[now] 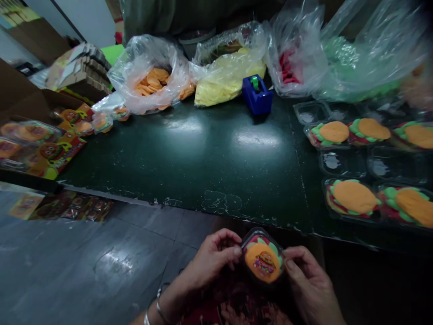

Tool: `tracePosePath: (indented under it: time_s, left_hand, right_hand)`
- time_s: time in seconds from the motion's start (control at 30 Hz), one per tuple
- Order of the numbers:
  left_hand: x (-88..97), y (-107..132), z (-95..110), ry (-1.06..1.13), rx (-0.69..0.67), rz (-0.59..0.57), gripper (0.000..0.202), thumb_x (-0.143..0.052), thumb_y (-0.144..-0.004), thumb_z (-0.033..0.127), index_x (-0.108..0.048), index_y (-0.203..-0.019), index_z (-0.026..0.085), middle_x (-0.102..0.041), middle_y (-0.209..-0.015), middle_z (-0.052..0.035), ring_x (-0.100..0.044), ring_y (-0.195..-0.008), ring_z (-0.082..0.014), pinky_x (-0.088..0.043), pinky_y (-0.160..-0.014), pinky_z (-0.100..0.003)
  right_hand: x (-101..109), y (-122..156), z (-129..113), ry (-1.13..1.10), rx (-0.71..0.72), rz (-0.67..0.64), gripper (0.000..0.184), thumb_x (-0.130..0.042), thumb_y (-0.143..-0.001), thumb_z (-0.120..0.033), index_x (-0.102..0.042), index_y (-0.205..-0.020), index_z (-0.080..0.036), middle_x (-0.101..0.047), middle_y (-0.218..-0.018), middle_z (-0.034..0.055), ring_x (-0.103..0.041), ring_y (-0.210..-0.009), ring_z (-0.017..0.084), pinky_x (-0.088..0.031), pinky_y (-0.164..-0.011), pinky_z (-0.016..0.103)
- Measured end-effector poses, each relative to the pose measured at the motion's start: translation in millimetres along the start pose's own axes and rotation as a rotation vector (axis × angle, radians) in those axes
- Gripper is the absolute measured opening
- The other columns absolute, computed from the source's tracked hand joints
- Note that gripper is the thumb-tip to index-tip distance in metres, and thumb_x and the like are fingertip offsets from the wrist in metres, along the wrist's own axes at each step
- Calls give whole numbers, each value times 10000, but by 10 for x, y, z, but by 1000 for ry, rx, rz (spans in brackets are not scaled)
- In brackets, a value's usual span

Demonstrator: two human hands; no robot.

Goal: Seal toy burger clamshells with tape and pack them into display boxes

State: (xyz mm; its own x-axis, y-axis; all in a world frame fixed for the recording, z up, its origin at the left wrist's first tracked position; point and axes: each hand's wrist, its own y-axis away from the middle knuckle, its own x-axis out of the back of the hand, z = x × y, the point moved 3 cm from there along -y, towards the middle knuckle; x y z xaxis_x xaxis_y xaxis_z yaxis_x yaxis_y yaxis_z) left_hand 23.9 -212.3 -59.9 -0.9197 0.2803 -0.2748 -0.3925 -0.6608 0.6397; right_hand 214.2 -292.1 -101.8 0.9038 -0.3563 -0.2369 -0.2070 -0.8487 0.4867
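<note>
A small clear plastic box [263, 259] is held between my two hands below the table's front edge. Through its lid, which carries a printed burger picture, an orange bun-like round with green and red layers is visible. My left hand [221, 253] pinches the box's left corner between thumb and fingers. On the opposite side, my right hand [306, 275] is closed on the right edge. Several open clear boxes stand to the right on the table, each filled with a toy-like burger [353, 197]; their empty lids [342, 162] are folded back.
Along the back of the dark green table [203, 153] sit plastic bags of orange pieces [154, 82], yellow pieces [219, 81] and red pieces [289, 67]. A blue tape dispenser [257, 95] stands before them. At left, a cardboard box [20, 97] has packed burger sets [50, 151] beside it.
</note>
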Motion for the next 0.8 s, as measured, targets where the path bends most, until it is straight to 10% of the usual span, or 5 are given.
tracePosePath:
  time_s: [0.23,0.57,0.8]
  left_hand:
    - [-110,23,-328,287,-75,220,372,-840,-586,359,-645,-813,138,-600,-690,21,-437,-528,-58,-330,-509,-182]
    - [25,52,-329,267,1,91,345,-847,-583,359,-649,-729,117,-537,-515,44,-364,-443,-36,-262,-459,-166]
    - [80,162,-537,319,22,61,374,-841,-602,384,-605,-757,139,-563,-519,40,-421,-408,-50,-286,-431,-170]
  right_hand:
    - [65,119,218,154,37,95,301,-695,-754,-509,-601,-832,-234,-645,-715,9,-592,-592,167,-513,-551,252]
    - [19,207,288,240,29,-197,313,-747,-693,-467,-600,-676,-191,-562,-612,-20,-551,-561,139,-452,-509,216]
    - [-127,177,-102,116,-93,-318,291,-702,-763,-432,-537,-717,-197,-578,-624,-35,-568,-581,135,-444,-570,233]
